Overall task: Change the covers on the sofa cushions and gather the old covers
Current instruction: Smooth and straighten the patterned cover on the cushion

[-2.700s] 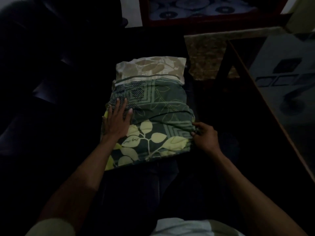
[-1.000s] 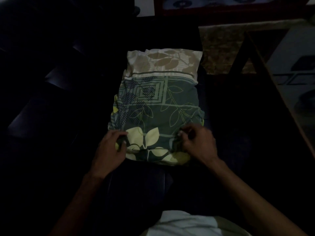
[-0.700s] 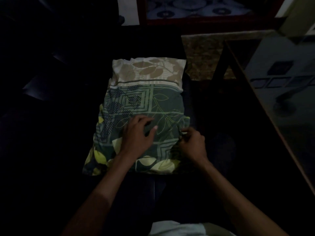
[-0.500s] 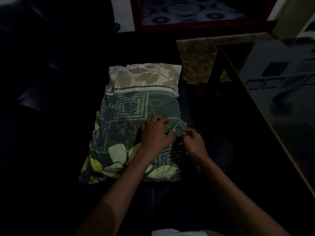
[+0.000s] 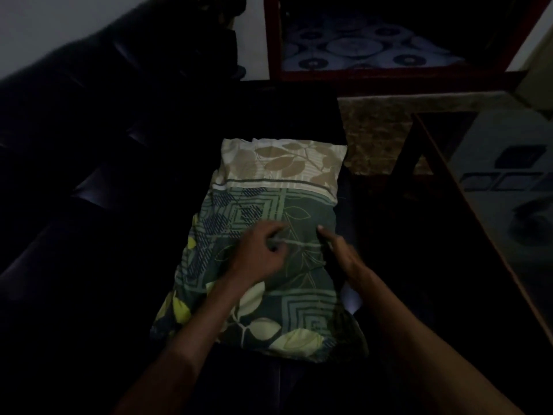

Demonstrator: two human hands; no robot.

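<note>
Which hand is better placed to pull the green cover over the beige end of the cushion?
Probably the left hand: it lies mid-cover, nearest the beige end. The right hand sits at the side edge.

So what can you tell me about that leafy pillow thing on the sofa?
The cushion lies flat on the dark sofa. A soft green cover with squares and pale leaves wraps most of it; the far end shows a cream and tan leaf print. The cloth is wrinkled near the middle. The left hand is on its middle, fingers curled, and the right hand is at its right edge.
</note>
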